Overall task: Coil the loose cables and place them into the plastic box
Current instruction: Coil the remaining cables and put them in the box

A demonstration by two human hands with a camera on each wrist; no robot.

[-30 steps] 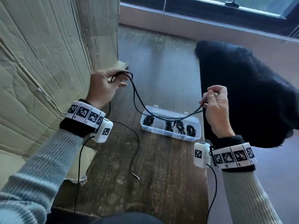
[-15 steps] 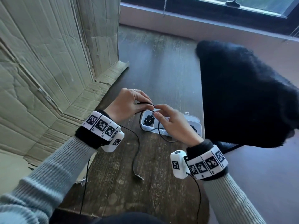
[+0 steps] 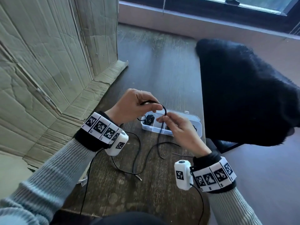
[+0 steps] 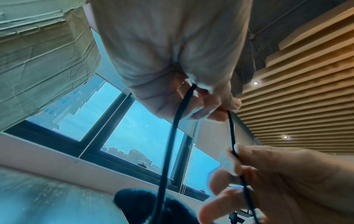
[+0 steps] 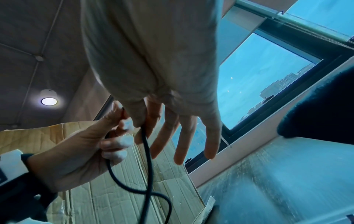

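— Where's the cable (image 3: 164,111) now?

— Held up between both hands, just over the plastic box (image 3: 197,122). Left hand (image 3: 129,104) pinches the start of a loop; right hand (image 3: 178,129) pinches the strand just beside it, other fingers (image 5: 209,142) spread loose.

— And the slack?

— Runs down from the right-hand fingers toward the person, trailing across the tabletop (image 3: 162,65), plug end nearest. Next wrap, I'd judge, draws it upward to the left hand.

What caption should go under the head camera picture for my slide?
Two hands, left hand and right hand, loop a black cable above a clear plastic box.
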